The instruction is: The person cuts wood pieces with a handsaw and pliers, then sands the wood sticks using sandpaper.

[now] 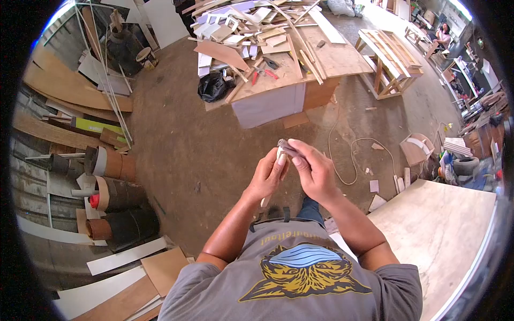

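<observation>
My left hand is closed around a narrow, pale wooden strip, held upright in front of my waist. The lower end of the strip sticks out below that hand. At its top end, my right hand pinches a folded brownish-grey piece of sandpaper between thumb and fingers. The sandpaper lies against the tip of the strip and partly covers it. Both hands are close together, their fingertips almost meeting.
Ahead stands a workbench piled with wood offcuts, pliers and a black plastic bag. A slatted wooden stand is beyond it. Rolls and boards line the left; a cord and a large panel lie right.
</observation>
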A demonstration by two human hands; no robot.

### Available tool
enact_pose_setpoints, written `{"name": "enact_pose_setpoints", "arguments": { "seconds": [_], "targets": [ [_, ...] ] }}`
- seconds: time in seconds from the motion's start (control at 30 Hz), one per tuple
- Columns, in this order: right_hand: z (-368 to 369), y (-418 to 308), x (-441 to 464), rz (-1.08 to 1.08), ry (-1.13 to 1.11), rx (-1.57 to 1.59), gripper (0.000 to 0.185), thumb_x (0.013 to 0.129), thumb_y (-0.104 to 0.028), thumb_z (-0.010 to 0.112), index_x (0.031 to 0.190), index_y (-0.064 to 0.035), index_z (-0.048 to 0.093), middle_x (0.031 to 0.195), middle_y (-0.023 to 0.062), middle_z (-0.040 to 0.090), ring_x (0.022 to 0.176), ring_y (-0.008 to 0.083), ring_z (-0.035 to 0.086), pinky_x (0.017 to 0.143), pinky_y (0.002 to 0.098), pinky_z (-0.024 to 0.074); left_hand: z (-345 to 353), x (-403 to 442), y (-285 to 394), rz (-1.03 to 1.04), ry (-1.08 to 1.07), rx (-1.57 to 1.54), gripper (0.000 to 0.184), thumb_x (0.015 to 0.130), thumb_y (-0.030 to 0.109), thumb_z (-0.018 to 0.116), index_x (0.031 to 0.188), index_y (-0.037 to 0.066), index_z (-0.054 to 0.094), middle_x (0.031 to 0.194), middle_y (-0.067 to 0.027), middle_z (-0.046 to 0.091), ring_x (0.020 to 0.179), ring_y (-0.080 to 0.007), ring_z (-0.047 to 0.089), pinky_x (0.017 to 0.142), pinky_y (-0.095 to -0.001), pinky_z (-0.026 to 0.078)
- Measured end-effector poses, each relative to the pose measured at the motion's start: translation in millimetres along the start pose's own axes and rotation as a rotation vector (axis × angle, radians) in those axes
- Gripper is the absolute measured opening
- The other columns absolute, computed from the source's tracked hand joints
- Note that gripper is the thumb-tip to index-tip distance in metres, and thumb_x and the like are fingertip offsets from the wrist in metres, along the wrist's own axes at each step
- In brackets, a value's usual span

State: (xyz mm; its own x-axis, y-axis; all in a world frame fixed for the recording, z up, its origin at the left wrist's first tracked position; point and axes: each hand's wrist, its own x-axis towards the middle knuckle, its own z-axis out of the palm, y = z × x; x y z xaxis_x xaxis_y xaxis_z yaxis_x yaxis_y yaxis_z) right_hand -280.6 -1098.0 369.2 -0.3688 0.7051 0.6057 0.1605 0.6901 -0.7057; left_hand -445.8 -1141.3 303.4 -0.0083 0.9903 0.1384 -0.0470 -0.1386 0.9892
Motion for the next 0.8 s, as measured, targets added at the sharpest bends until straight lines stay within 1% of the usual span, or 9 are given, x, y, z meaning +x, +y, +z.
{"name": "enact_pose_setpoints", "arguments": {
  "seconds": [0.07,0.17,0.3,0.4,0.47,0.5,0.6,0.7,0.8],
  "targets": [
    [-1,1,-5,0.033,-0.088,-0.057,0.031,0.102,-0.009,0.064,0.133,-0.0054,0.067,0.105,0.0176,0.075,0.087,0.0368,0.075,0.072,0.0424,0.0595,1,-1,2,0.033,-0.011,0.038,0.039,0.114,0.041,0.045,0.113,0.004,0.059,0.081,0.0015,0.053,0.067,-0.0072,0.047,0.058,-0.026,0.041],
    [1,30,-2,-0.018,0.029,-0.177,0.031,0.102,-0.01,0.065,0.132,-0.0065,0.068,0.101,0.017,0.075,0.084,0.0345,0.075,0.069,0.0411,0.0586,0,-5,1,0.028,0.017,0.011,0.039,0.114,0.042,0.045,0.111,0.005,0.058,0.081,0.0017,0.053,0.067,-0.0066,0.047,0.057,-0.0256,0.04],
    [-5,10,-2,-0.025,0.032,-0.092,0.031,0.1,-0.007,0.066,0.131,-0.0054,0.069,0.107,0.0175,0.076,0.085,0.0349,0.075,0.071,0.0429,0.059,-3,-2,4,-0.012,0.029,0.071,0.041,0.114,0.044,0.045,0.11,0.005,0.058,0.081,0.002,0.053,0.067,-0.0062,0.048,0.056,-0.0257,0.04],
    [2,15,-2,-0.062,-0.001,-0.08,0.031,0.1,-0.007,0.066,0.131,-0.0051,0.069,0.108,0.0174,0.076,0.086,0.0354,0.075,0.073,0.0438,0.0596,1,-3,-1,0.056,0.061,0.075,0.037,0.114,0.036,0.046,0.11,0.003,0.061,0.072,0.0024,0.049,0.063,-0.0076,0.044,0.057,-0.0268,0.037],
    [1,30,-3,0.058,-0.029,-0.189,0.03,0.1,-0.007,0.065,0.13,-0.0053,0.069,0.11,0.0175,0.076,0.09,0.0355,0.075,0.076,0.0423,0.0603,-1,-5,-3,0.011,0.034,0.044,0.043,0.114,0.044,0.04,0.111,0.005,0.059,0.078,0.002,0.052,0.065,-0.0068,0.047,0.056,-0.0261,0.039],
    [-2,34,-2,0.047,-0.007,-0.162,0.03,0.1,-0.008,0.065,0.13,-0.0053,0.069,0.11,0.0176,0.076,0.092,0.0354,0.076,0.077,0.0418,0.0603,-2,-4,-3,-0.008,0.025,0.03,0.047,0.115,0.047,0.038,0.111,0.006,0.059,0.08,0.0018,0.053,0.066,-0.0064,0.048,0.056,-0.0257,0.04],
    [-3,33,-1,0.009,0.055,-0.082,0.027,0.101,-0.011,0.065,0.128,-0.0046,0.069,0.112,0.0178,0.076,0.097,0.0347,0.076,0.077,0.0399,0.0601,-2,0,-4,0.117,0.019,0.045,0.049,0.114,0.049,0.036,0.112,0.006,0.059,0.08,0.0017,0.053,0.066,-0.0069,0.049,0.056,-0.0255,0.041],
    [-3,28,-3,0.047,0.009,-0.057,0.024,0.101,-0.013,0.066,0.124,-0.0053,0.07,0.108,0.0163,0.076,0.091,0.0334,0.076,0.073,0.0391,0.0591,-2,-1,-9,0.005,0.07,-0.08,0.051,0.114,0.05,0.035,0.113,0.006,0.059,0.08,0.0017,0.054,0.063,-0.0062,0.048,0.053,-0.0246,0.039],
    [-5,21,0,0.107,0.007,-0.018,0.021,0.101,-0.016,0.068,0.12,-0.0075,0.072,0.102,0.0135,0.076,0.083,0.0313,0.074,0.069,0.0385,0.0573,5,-3,-1,-0.097,0.174,-0.091,0.053,0.116,0.047,0.034,0.103,0.004,0.061,0.074,0.0021,0.05,0.062,-0.0069,0.042,0.056,-0.0265,0.035]
  ]
}}
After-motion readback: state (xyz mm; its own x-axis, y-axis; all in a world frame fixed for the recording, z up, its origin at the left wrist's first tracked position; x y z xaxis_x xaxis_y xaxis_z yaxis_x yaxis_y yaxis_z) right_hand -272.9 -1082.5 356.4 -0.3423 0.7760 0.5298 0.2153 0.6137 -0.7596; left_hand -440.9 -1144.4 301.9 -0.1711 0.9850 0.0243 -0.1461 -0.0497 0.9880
